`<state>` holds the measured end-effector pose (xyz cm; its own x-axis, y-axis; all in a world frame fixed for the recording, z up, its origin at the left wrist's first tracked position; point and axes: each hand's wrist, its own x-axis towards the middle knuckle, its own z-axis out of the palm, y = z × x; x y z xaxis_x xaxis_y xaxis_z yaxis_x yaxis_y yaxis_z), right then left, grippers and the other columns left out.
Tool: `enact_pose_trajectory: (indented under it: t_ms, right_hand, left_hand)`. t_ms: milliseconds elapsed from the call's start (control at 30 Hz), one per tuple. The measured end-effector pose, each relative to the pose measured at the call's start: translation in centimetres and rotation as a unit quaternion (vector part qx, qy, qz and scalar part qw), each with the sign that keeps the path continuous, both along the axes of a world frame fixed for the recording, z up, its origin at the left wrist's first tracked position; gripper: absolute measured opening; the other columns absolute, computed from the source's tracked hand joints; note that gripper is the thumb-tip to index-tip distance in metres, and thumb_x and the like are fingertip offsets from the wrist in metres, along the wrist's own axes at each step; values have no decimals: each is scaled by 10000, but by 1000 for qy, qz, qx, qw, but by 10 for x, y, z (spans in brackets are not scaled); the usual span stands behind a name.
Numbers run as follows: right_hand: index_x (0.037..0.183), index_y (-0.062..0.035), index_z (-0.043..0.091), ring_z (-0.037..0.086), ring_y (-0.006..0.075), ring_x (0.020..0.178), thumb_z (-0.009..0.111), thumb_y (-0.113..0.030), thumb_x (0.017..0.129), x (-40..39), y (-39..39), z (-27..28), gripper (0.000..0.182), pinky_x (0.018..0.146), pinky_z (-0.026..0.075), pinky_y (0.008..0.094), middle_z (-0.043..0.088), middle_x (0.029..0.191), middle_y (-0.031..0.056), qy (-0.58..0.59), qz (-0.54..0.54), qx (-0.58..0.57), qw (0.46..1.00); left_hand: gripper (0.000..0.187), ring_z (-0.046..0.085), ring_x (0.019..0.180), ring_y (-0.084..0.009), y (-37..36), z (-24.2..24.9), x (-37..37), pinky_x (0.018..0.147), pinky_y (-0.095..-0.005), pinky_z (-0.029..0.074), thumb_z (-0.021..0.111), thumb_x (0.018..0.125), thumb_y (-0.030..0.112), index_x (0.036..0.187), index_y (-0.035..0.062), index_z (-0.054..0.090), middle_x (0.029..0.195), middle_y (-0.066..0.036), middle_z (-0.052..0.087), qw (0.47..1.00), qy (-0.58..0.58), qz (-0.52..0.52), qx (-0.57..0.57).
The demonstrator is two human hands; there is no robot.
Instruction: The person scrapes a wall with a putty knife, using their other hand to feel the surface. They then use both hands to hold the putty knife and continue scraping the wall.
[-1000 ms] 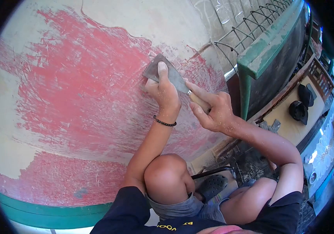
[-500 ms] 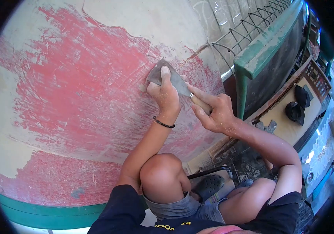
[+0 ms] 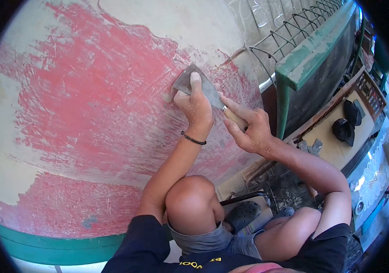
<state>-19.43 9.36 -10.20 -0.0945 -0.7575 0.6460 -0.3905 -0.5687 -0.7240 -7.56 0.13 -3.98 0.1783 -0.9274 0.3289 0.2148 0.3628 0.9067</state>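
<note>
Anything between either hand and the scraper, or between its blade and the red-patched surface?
Nothing separates the hands from the scraper: the right hand holds its handle, the left hand its blade. Left fingers curl between blade and red-patched surface; nothing visible blocks the wide edge.

A scraper (image 3: 210,93) is held around 12 o'clock, blade pressed by the thumb of the left hand (image 3: 197,107), handle (image 3: 234,119) gripped by the right hand (image 3: 252,130) toward 3. Pretty beat-up red paint (image 3: 81,91) is spread around 10, and a dusty green frame (image 3: 310,63) can be seen at 2.
</note>
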Motion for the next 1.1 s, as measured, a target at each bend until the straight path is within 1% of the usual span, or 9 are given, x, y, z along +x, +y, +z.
enact_pose_trajectory:
  t_ms: [200, 300, 400, 600, 700, 800, 900, 1000, 1100]
  right_hand:
    - [1401, -42, 636, 761, 348, 754, 700, -110, 869, 3, -1, -1, 540, 669, 574, 353, 737, 846, 217, 5, -10, -12, 1000]
    - [1426, -166, 634, 696, 403, 640, 707, -230, 870, 4, -4, -7, 564, 638, 586, 448, 736, 785, 166, -19, -21, -11, 1000]
    - [1406, -48, 633, 742, 340, 669, 698, -119, 875, -4, -4, -2, 539, 627, 562, 360, 736, 813, 194, 24, -12, -18, 999]
    - [1434, -66, 612, 727, 351, 649, 700, -132, 888, -7, -9, -9, 557, 602, 547, 360, 731, 810, 194, 37, -12, -29, 999]
    - [1444, -186, 618, 704, 396, 651, 712, -233, 883, -10, -13, -24, 571, 642, 587, 449, 749, 811, 151, 8, -21, -30, 999]
    - [1439, -65, 607, 723, 351, 640, 699, -131, 890, -16, -12, -28, 560, 600, 545, 354, 734, 816, 189, 51, -17, -30, 998]
    - [1442, -68, 605, 721, 345, 629, 701, -129, 885, -16, -13, -15, 569, 605, 548, 352, 729, 797, 185, 54, -25, -34, 998]
    - [1433, -67, 614, 713, 344, 614, 705, -128, 876, -13, -12, -8, 567, 604, 547, 350, 717, 767, 174, 40, -35, -47, 997]
    - [1416, -63, 628, 711, 344, 614, 711, -127, 870, -16, -7, -21, 556, 602, 549, 350, 719, 764, 166, 69, -37, -3, 997]
  left_hand:
    - [251, 685, 609, -217, 4, 8, 1, 547, -351, 589, 601, 1037, 183, 959, -56, 617, 822, -102, 672, 999, -14, -33, 0]
    - [247, 691, 609, -224, 1, 5, -2, 542, -351, 589, 603, 1035, 176, 945, -54, 615, 811, -104, 673, 1000, -16, 3, -11]
    - [251, 697, 615, -226, -5, 2, -2, 536, -352, 581, 606, 1033, 173, 919, -50, 613, 796, -102, 671, 1000, -21, 2, -21]
    - [267, 676, 631, -184, -4, -1, -4, 552, -341, 581, 625, 1026, 179, 901, -57, 619, 822, -82, 669, 1000, -20, -3, -17]
    - [270, 658, 630, -156, -12, -16, -4, 558, -324, 568, 632, 1024, 182, 881, -46, 619, 812, -61, 663, 999, -28, -3, -24]
    - [277, 641, 622, -141, -9, -17, -8, 570, -311, 552, 627, 1029, 181, 845, -26, 622, 784, -41, 655, 998, -49, 4, -46]
    - [279, 637, 628, -137, -12, -5, -8, 562, -311, 542, 627, 1030, 191, 861, -31, 635, 796, -44, 661, 997, -60, 2, -46]
    - [287, 619, 631, -121, -8, -3, -14, 562, -311, 527, 631, 1027, 204, 854, -24, 634, 790, -30, 650, 998, -29, 15, -52]
    - [300, 617, 622, -121, -6, -15, -10, 554, -318, 514, 638, 1026, 221, 847, -19, 631, 784, -27, 649, 999, -24, -29, 8]
